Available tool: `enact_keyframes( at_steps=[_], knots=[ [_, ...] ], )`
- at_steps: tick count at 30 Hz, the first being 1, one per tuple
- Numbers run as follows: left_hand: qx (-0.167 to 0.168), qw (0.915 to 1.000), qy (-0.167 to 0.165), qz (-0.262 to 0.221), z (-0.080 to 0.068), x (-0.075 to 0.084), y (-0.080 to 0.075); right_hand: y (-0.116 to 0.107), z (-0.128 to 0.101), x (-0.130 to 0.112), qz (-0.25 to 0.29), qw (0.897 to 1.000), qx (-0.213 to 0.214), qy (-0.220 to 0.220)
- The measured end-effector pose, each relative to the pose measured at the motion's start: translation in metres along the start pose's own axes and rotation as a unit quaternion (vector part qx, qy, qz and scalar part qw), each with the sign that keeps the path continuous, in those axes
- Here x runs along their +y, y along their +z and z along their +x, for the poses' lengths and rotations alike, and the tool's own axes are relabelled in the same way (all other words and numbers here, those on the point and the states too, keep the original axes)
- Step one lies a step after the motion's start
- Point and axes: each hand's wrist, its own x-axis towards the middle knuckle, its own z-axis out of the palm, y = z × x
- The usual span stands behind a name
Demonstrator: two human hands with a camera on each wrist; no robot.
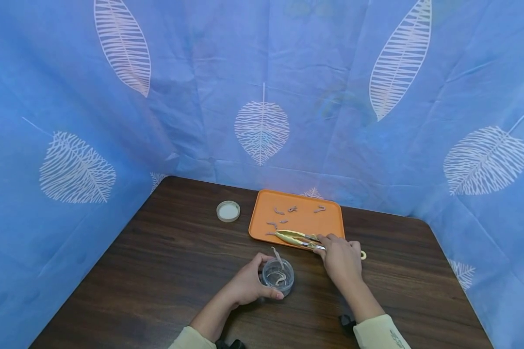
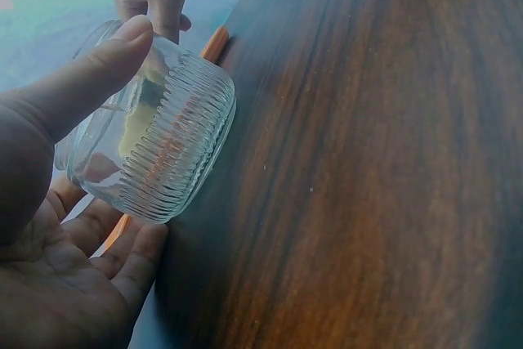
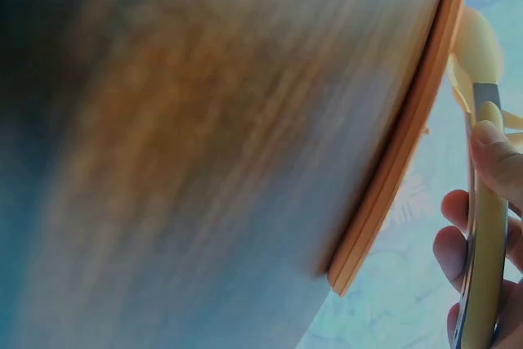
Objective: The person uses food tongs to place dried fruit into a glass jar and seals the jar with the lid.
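Two hands – jar (image 1: 278,276) (left), tongs (image 1: 298,238)

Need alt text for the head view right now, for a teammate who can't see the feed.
A person's left hand grips a small clear glass jar on a dark wooden table, while the right hand holds yellow tongs over an orange tray scattered with small pale strips. A round lid lies left of the tray.
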Motion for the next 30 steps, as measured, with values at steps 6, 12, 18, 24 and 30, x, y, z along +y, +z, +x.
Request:
enact_keyframes(
  at_steps=[6,12,18,24,30],
  knots=[
    [-0.001,1.0,0.005,-0.002,-0.001,0.001,0.0,-0.008,-0.013,0.003,0.015,1.0,0.0,0.001],
    [-0.004,1.0,0.003,-0.004,-0.002,-0.001,0.001,-0.01,-0.028,0.006,0.026,1.0,0.014,0.0],
    [-0.006,0.9999,0.003,-0.007,-0.003,-0.002,0.0,-0.015,-0.043,0.008,0.021,0.999,0.036,-0.012],
    [-0.004,0.9999,0.01,-0.006,-0.003,-0.001,0.0,-0.027,-0.057,0.007,0.021,0.998,0.058,-0.021],
    [-0.002,0.9999,0.013,-0.006,-0.002,-0.001,0.002,-0.04,-0.071,0.005,0.031,0.995,0.094,-0.026]
  ],
)
